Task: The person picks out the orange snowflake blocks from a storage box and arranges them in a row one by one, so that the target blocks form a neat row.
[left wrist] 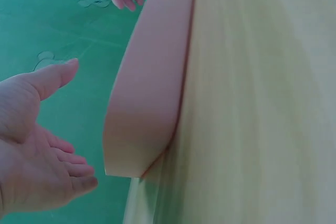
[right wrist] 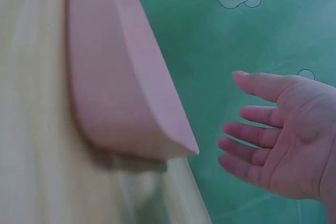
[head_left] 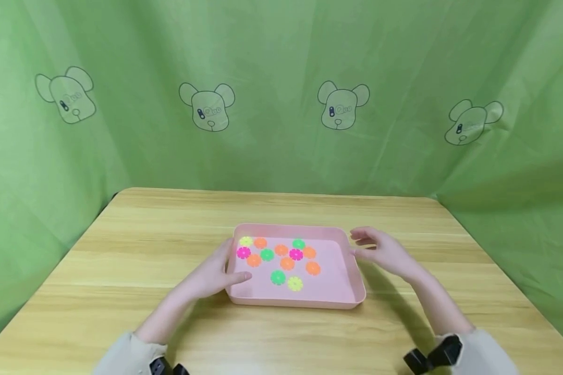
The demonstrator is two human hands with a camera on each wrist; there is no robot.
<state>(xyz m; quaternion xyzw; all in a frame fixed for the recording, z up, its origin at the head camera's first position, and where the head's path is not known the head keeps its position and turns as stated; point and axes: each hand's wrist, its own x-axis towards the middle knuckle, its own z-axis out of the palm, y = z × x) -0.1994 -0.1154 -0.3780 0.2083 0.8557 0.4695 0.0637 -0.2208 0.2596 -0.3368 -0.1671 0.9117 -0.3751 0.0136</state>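
Note:
A shallow pink tray lies on the wooden table, holding several small flat flower-shaped pieces in orange, green, yellow and pink. One orange piece lies farthest right among them. At the tray's left side is my left hand, thumb over the near-left part of the tray in the head view; the left wrist view shows its fingers relaxed and spread from the thumb. My right hand is beside the right rim, fingertips close to it. In the right wrist view its palm faces the tray, fingers loosely extended and holding nothing.
The light wooden table extends around the tray on all sides. A green curtain with printed bear heads hangs behind and beside it. Black straps with devices sit at both sleeved wrists.

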